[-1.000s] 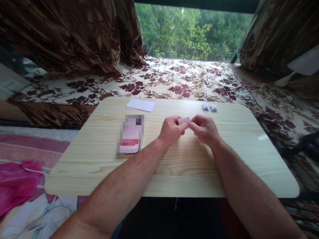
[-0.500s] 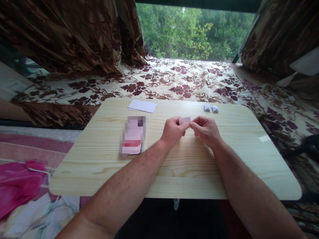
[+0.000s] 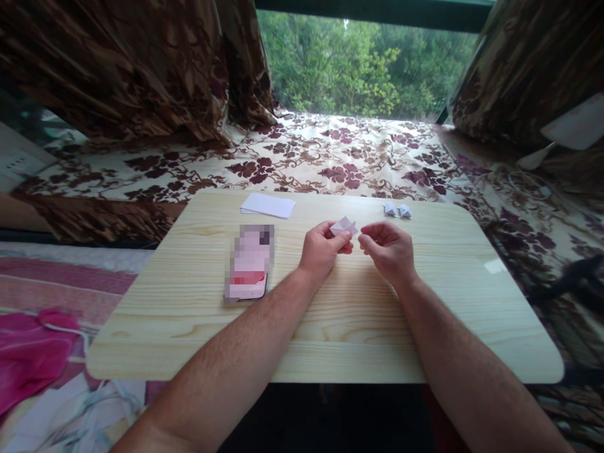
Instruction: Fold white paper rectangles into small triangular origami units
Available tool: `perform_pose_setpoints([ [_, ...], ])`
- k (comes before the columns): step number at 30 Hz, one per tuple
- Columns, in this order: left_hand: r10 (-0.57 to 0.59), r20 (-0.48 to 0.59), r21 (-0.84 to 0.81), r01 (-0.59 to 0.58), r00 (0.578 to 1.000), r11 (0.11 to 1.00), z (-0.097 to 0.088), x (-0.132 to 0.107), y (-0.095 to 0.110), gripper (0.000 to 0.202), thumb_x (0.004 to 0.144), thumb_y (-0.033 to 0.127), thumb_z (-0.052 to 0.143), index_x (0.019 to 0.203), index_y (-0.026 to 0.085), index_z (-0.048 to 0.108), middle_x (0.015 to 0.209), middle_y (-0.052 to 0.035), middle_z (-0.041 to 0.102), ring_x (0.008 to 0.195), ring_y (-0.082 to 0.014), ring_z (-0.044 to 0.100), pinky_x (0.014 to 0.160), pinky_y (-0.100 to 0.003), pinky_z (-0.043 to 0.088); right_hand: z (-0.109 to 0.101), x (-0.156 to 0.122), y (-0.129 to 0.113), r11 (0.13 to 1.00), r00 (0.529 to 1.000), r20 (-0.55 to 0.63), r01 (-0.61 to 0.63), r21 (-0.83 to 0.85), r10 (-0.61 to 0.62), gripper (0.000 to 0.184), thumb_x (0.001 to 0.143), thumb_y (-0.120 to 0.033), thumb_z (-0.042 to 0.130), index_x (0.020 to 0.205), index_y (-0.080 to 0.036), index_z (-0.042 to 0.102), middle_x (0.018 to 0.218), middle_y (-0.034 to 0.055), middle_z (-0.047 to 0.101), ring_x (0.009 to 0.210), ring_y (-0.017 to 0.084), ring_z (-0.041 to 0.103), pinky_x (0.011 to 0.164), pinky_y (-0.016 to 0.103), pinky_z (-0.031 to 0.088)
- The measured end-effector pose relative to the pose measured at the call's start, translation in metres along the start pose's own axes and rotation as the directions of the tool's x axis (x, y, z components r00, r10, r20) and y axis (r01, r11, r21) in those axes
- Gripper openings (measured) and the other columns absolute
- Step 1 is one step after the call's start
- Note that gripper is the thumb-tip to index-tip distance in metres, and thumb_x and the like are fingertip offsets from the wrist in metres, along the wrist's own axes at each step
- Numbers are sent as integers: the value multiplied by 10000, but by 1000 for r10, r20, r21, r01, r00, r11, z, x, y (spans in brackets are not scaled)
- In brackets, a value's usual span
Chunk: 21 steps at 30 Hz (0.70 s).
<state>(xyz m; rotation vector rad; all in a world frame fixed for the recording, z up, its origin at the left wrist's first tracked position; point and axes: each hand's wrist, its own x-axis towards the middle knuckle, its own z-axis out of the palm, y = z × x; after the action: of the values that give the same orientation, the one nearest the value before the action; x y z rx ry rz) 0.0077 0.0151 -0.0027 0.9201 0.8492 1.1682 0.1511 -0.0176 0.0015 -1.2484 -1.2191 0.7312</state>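
Note:
My left hand (image 3: 323, 248) pinches a small folded piece of white paper (image 3: 345, 226) between thumb and fingers, above the middle of the table. The paper now shows pointed corners and a crease. Just to its right, my right hand (image 3: 387, 250) has its fingers curled in and its thumb close to the index fingertip. A narrow gap seems to part it from the paper, and nothing shows in its grip. Beyond the right hand stand two small folded paper shapes (image 3: 397, 211), side by side.
A stack of white paper slips (image 3: 268, 206) lies at the table's back left. Nearer me is a phone (image 3: 250, 261), partly blurred out. A pale patch (image 3: 494, 266) marks the right side of the wooden table (image 3: 368, 352). Floral cloth (image 3: 349, 151) covers the ledge behind.
The paper in my left hand has turned from a flat strip-like view to a pointed shape. My right fingers have come away from its edge. The view has shifted slightly.

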Motion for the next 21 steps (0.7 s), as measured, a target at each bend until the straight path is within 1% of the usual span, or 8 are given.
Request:
perform_pose_setpoints([
  [3, 23, 15, 23, -24, 1000, 999, 0, -2, 0, 489, 642, 248, 817, 1078, 124, 635, 765, -36, 705, 598, -139, 662, 590, -281, 576, 1, -1, 3, 998, 999, 0, 41, -47, -41, 204, 740, -319, 771, 864, -176, 695, 737, 25, 695, 588, 132, 615, 515, 249, 492],
  [5, 31, 9, 36, -31, 999, 999, 1, -3, 0, 541, 644, 230, 813, 1139, 129, 617, 773, -37, 711, 617, -142, 673, 596, -280, 583, 2, -2, 4, 996, 998, 14, 58, -68, -58, 188, 744, -318, 773, 845, -180, 694, 725, 25, 692, 599, 136, 618, 516, 247, 488],
  [7, 38, -2, 49, -37, 999, 998, 1, -3, 0, 539, 638, 216, 815, 1133, 127, 622, 773, -35, 710, 625, -137, 670, 595, -275, 589, 3, -3, 5, 994, 997, 23, 77, -81, -75, 181, 754, -322, 768, 844, -185, 693, 723, 22, 689, 605, 138, 619, 525, 250, 493],
  [10, 55, -21, 57, -54, 998, 997, 2, -3, -1, 524, 620, 231, 838, 1090, 126, 631, 799, -44, 716, 653, -144, 677, 603, -289, 603, 4, -4, 5, 987, 993, 2, 121, -103, -122, 175, 764, -311, 759, 880, -194, 699, 739, 20, 697, 613, 140, 627, 538, 253, 503],
  [12, 48, -28, 45, -47, 998, 998, 3, -2, -1, 543, 610, 262, 858, 1083, 129, 626, 816, -53, 721, 674, -158, 688, 614, -303, 612, 5, -5, 4, 973, 985, -19, 167, -160, -173, 149, 769, -280, 745, 890, -200, 713, 752, 20, 710, 620, 141, 636, 549, 253, 510],
  [16, 38, -41, 40, -36, 998, 999, 4, -3, -2, 576, 596, 313, 880, 1079, 132, 623, 815, -54, 720, 676, -165, 696, 622, -316, 619, 4, -6, 0, 907, 957, -25, 265, -327, -289, 105, 794, -224, 692, 887, -211, 739, 778, 19, 722, 632, 138, 642, 595, 261, 523],
  [21, 41, -29, 63, -39, 999, 997, 5, -2, -3, 574, 596, 347, 881, 1060, 130, 622, 803, -51, 716, 659, -163, 694, 609, -318, 617, -3, -8, -3, 840, 928, 28, 348, -417, -371, 116, 833, -218, 648, 895, -217, 746, 800, 23, 704, 640, 136, 622, 598, 264, 505],
])
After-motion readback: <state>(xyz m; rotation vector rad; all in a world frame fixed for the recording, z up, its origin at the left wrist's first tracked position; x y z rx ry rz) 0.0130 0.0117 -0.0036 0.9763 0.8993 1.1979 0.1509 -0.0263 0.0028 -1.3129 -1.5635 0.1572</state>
